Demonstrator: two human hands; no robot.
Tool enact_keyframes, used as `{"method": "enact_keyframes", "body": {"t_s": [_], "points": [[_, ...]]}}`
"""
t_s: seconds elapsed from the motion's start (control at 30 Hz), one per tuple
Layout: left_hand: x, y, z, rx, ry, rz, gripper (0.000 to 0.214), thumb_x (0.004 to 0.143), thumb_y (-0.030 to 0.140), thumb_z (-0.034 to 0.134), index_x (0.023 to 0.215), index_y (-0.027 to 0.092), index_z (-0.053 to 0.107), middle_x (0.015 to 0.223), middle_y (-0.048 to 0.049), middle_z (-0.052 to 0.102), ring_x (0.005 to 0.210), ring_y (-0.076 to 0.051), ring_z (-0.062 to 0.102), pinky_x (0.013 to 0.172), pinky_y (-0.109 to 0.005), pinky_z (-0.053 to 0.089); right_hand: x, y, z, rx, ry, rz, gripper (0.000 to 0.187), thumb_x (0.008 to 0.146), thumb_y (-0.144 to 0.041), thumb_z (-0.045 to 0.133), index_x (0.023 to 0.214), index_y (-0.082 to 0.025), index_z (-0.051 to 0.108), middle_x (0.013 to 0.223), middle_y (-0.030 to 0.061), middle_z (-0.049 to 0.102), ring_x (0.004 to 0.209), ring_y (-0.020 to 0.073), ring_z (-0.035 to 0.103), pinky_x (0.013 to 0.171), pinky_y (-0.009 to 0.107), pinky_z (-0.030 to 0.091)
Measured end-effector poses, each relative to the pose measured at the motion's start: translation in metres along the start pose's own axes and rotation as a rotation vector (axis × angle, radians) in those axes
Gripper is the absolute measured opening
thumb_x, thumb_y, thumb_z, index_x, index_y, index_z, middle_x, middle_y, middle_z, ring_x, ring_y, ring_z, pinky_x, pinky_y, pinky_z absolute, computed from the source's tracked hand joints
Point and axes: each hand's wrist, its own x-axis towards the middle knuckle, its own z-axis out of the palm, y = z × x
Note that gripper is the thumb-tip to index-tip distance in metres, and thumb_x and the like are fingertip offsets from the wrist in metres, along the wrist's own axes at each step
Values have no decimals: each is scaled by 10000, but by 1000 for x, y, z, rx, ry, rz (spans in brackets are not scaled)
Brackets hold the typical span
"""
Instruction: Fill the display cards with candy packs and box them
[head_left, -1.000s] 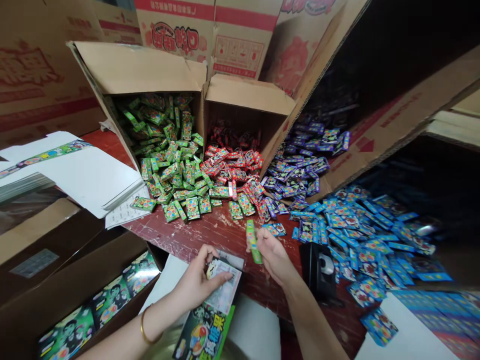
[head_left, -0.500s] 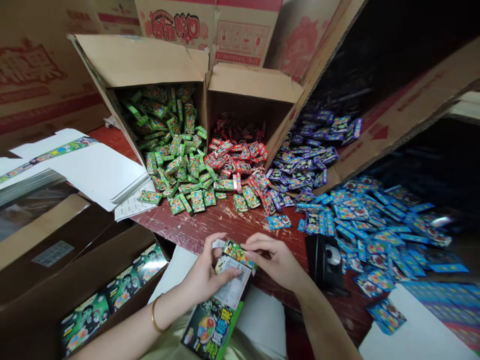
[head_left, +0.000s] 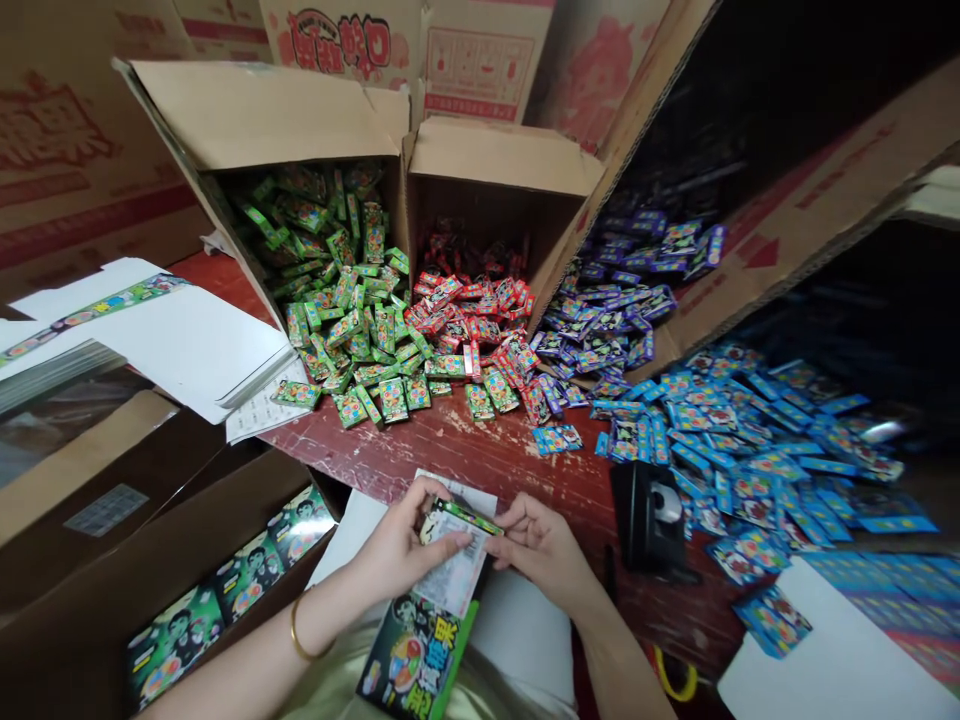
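Observation:
My left hand (head_left: 401, 545) grips the open top of a green printed carton (head_left: 427, 625) held over my lap. My right hand (head_left: 540, 545) pinches a small green packet (head_left: 465, 516) lying across the carton's mouth, its fingers closed on the packet's right end. On the red table (head_left: 480, 455) beyond lie heaps of small packets: green (head_left: 349, 320), red (head_left: 472, 325), purple (head_left: 615, 310) and blue (head_left: 750, 440).
Tipped cardboard boxes (head_left: 270, 110) spill the packets onto the table. A black tape dispenser (head_left: 649, 520) stands right of my hands. Flat white carton blanks (head_left: 172, 335) lie at left. A brown box (head_left: 187, 590) below left holds filled green cartons.
My right hand brought a green packet from above the table down to the carton's mouth. My left hand stayed on the carton. The view shifted slightly upward.

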Motion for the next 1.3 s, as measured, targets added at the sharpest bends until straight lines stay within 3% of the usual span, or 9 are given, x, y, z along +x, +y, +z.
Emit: {"method": "enact_keyframes", "body": {"t_s": [0.2, 0.6, 0.7, 0.8, 0.87, 0.93, 1.1, 1.2, 1.3], "points": [[-3, -7, -3, 93, 10, -14, 329, 811, 356, 629, 1023, 191, 438, 846, -6, 503, 788, -139, 490, 697, -233, 398, 0, 13, -3, 40, 14, -75, 407, 594, -275, 812, 700, -143, 442, 650, -18, 582, 555, 61, 533, 527, 178, 430], [-3, -4, -4, 148, -4, -8, 298, 816, 362, 629, 985, 189, 454, 860, -9, 531, 804, -138, 506, 710, -238, 417, -5, 14, -3, -16, 45, -133, 310, 635, -288, 785, 710, -140, 523, 752, 37, 642, 646, 104, 584, 614, 221, 474], [-5, -7, 3, 2, 43, 21, 456, 819, 326, 639, 1160, 242, 348, 977, -19, 555, 894, -147, 547, 791, -269, 448, -10, 14, 0, -24, 83, -221, 299, 656, -270, 771, 778, -159, 521, 778, 34, 630, 676, 117, 602, 626, 228, 492], [-11, -13, 12, -196, 189, 10, 618, 812, 307, 655, 1231, 277, 201, 1023, -29, 576, 874, -149, 592, 757, -279, 490, -12, 21, 14, 54, 198, -327, 370, 650, -268, 773, 872, -196, 487, 817, 31, 629, 705, 143, 627, 633, 248, 517], [-15, -16, 15, -194, 252, 0, 579, 814, 303, 653, 1211, 254, 233, 1021, -37, 581, 883, -150, 593, 762, -276, 492, -11, 29, 27, 81, 316, -362, 359, 661, -301, 764, 885, -198, 502, 842, 54, 645, 746, 168, 644, 664, 271, 533], [-16, -17, 14, -124, 229, 1, 481, 833, 300, 630, 1189, 228, 315, 1052, -47, 570, 953, -152, 568, 826, -279, 467, -8, 38, 38, 25, 414, -389, 281, 713, -328, 723, 893, -185, 560, 875, 84, 656, 804, 192, 647, 722, 301, 536], [-9, -13, 7, 24, 161, 73, 217, 862, 288, 585, 1022, 181, 484, 969, -48, 549, 920, -154, 536, 809, -273, 429, -2, 52, 52, -189, 415, -581, 97, 851, -241, 573, 854, -174, 644, 1006, 107, 643, 954, 205, 610, 871, 354, 492], [-4, -10, 2, -34, 163, 184, 142, 863, 247, 582, 934, 169, 487, 1000, -69, 550, 971, -167, 534, 850, -296, 416, -3, 56, 54, -236, 477, -630, 204, 854, -194, 565, 1045, -195, 636, 1038, 98, 650, 966, 203, 617, 882, 359, 493], [-4, -7, -3, -56, 176, 190, 231, 844, 223, 608, 1018, 180, 463, 950, -56, 580, 912, -148, 551, 817, -281, 421, -6, 55, 49, -357, 451, -655, 312, 837, -171, 587, 1137, -241, 638, 1038, 68, 668, 935, 192, 634, 888, 346, 492]]}}
